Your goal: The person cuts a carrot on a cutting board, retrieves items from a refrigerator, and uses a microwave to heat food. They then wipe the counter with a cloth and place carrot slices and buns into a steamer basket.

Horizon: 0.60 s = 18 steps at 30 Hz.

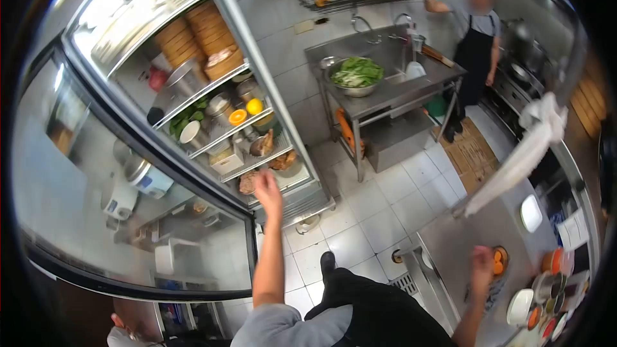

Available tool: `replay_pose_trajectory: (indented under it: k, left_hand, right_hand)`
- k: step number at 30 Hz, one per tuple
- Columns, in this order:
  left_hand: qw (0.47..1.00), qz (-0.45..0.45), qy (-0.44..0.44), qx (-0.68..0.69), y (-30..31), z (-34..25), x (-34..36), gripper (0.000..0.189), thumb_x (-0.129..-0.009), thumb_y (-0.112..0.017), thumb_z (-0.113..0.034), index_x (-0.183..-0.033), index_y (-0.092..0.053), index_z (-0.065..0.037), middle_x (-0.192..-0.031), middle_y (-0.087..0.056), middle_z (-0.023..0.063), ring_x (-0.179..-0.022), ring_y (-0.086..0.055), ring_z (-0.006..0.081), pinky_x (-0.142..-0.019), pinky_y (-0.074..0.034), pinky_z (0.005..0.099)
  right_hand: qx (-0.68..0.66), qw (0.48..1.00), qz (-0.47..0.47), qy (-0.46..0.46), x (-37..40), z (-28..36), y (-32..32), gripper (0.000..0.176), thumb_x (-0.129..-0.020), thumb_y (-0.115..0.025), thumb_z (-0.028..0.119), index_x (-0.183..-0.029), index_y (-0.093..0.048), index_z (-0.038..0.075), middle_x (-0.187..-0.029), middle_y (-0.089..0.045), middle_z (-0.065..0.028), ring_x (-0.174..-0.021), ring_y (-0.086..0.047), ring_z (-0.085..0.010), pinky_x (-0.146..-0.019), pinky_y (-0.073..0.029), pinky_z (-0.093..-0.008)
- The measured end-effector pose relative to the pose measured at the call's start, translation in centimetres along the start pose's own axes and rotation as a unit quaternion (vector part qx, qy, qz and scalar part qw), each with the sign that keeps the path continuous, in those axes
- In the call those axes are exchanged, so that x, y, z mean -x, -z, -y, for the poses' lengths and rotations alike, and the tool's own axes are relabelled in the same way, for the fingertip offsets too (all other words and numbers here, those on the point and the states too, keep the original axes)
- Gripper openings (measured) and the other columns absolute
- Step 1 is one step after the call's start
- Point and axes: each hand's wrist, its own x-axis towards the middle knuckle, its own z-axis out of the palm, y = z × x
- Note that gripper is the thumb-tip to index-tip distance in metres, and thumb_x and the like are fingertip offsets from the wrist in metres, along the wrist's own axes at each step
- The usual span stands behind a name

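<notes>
My left hand [268, 194] stretches toward the lower front of a tall refrigerator [297, 194], fingers apart and nothing in them. Just beyond its fingertips lies a pinkish mass that looks like minced meat [248, 182], with browned roast meat [283, 160] to the right. My right hand [482, 266] hovers over the steel counter [453, 244] on the right, its fingers smeared by motion. Close beside it stands a small bowl of orange round pieces [499, 260].
The refrigerator's glass door [193, 244] swings open at left. Bamboo steamers [209, 29] and cut oranges [238, 117] fill its shelves. Leafy greens [357, 72] sit in a bowl by the sink. A co-worker [475, 45] stands behind; another person's hand [117, 322] shows at lower left.
</notes>
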Motion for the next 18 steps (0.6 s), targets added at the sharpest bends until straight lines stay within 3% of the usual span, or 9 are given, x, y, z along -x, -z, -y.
replay_pose_trajectory:
  k: [1, 2, 4, 7, 8, 11, 14, 15, 18]
  left_hand:
    - [0.998, -0.013, -0.007, -0.063, 2.8, 0.9, -4.9, 0.018, -0.098, -0.063, -0.014, -0.105, -0.068, 0.002, -0.088, -0.066, 0.0117, -0.079, -0.063, 0.0235, -0.072, -0.051, 0.037]
    - [0.995, -0.062, -0.059, -0.058, 4.6, -1.7, -8.3, 0.018, -0.098, -0.062, -0.012, -0.108, -0.067, 0.002, -0.093, -0.066, 0.012, -0.082, -0.064, 0.0232, -0.074, -0.052, 0.0359]
    - [0.98, -0.124, -0.149, -0.056, 8.5, -6.9, -15.1, 0.021, -0.097, -0.063, -0.009, -0.115, -0.065, 0.001, -0.102, -0.065, 0.0119, -0.088, -0.064, 0.0225, -0.076, -0.052, 0.0345]
    - [0.956, -0.139, -0.236, -0.102, 12.4, -10.8, -24.9, 0.03, -0.095, -0.065, -0.008, -0.124, -0.062, -0.001, -0.108, -0.064, 0.0121, -0.094, -0.064, 0.0229, -0.079, -0.053, 0.0347]
    - [0.973, -0.114, -0.198, -0.02, 12.5, -11.8, -27.7, 0.04, -0.095, -0.068, -0.01, -0.132, -0.058, -0.003, -0.116, -0.061, 0.0153, -0.103, -0.062, 0.0253, -0.084, -0.053, 0.0353]
    - [0.954, -0.083, -0.244, -0.154, 11.8, -10.4, -36.2, 0.063, -0.087, -0.08, -0.03, -0.138, -0.054, -0.004, -0.128, -0.056, 0.0205, -0.115, -0.058, 0.0352, -0.097, -0.047, 0.046]
    - [0.979, 0.062, -0.155, -0.118, 10.8, -7.7, -40.6, 0.058, -0.077, -0.086, -0.034, -0.117, -0.059, -0.001, -0.133, -0.051, 0.0315, -0.125, -0.053, 0.0453, -0.103, -0.044, 0.0476]
    - [0.982, 0.054, -0.15, -0.106, 10.6, -7.7, -40.9, 0.048, -0.075, -0.086, -0.028, -0.103, -0.06, 0.0, -0.126, -0.058, 0.0289, -0.119, -0.056, 0.0429, -0.099, -0.045, 0.0436]
    - [0.964, -0.035, -0.244, -0.096, 10.1, -7.6, -39.4, 0.042, -0.073, -0.087, -0.019, -0.099, -0.06, -0.001, -0.129, -0.054, 0.0329, -0.124, -0.053, 0.0478, -0.1, -0.045, 0.0463]
  right_hand:
    - [-0.094, 0.987, 0.126, -0.019, -0.3, -0.3, -4.9, 0.016, -0.097, -0.061, 0.008, -0.111, -0.067, 0.004, -0.104, -0.067, -0.0051, -0.093, -0.063, -0.0162, -0.089, -0.051, -0.0323]
    - [-0.014, 0.965, 0.252, -0.07, -0.2, 3.1, -9.3, 0.019, -0.097, -0.064, 0.013, -0.112, -0.068, 0.003, -0.102, -0.069, -0.0062, -0.092, -0.066, -0.0163, -0.085, -0.053, -0.0327]
    - [-0.101, 0.892, 0.44, 0.004, -0.5, 9.1, -16.9, 0.023, -0.095, -0.068, 0.016, -0.115, -0.068, 0.003, -0.102, -0.072, -0.0074, -0.092, -0.068, -0.0171, -0.081, -0.054, -0.0323]
    - [-0.046, 0.813, 0.574, 0.08, -3.5, 18.3, -24.8, 0.025, -0.093, -0.07, 0.016, -0.116, -0.068, 0.005, -0.1, -0.073, -0.0083, -0.094, -0.07, -0.018, -0.081, -0.055, -0.0321]
    - [-0.045, 0.813, 0.573, 0.09, -5.0, 21.0, -27.2, 0.025, -0.093, -0.07, 0.016, -0.116, -0.068, 0.005, -0.1, -0.073, -0.0083, -0.094, -0.07, -0.018, -0.081, -0.055, -0.0321]
    - [-0.008, 0.795, 0.566, 0.218, -9.3, 29.7, -33.6, 0.027, -0.093, -0.071, 0.018, -0.117, -0.068, 0.006, -0.101, -0.073, -0.0092, -0.093, -0.07, -0.0197, -0.081, -0.055, -0.0324]
    - [-0.033, 0.769, 0.55, 0.324, -12.5, 39.9, -37.9, 0.024, -0.095, -0.069, 0.016, -0.116, -0.068, 0.004, -0.102, -0.073, -0.0079, -0.091, -0.07, -0.0186, -0.081, -0.055, -0.0328]
    - [-0.038, 0.76, 0.542, 0.358, -13.4, 43.2, -39.3, 0.024, -0.094, -0.069, 0.017, -0.115, -0.068, 0.004, -0.103, -0.072, -0.0091, -0.093, -0.07, -0.0201, -0.082, -0.055, -0.0328]
    - [-0.095, 0.777, 0.492, 0.381, -15.4, 52.8, -43.7, 0.023, -0.093, -0.067, 0.013, -0.114, -0.066, 0.002, -0.102, -0.071, -0.0096, -0.092, -0.07, -0.0207, -0.083, -0.055, -0.0329]
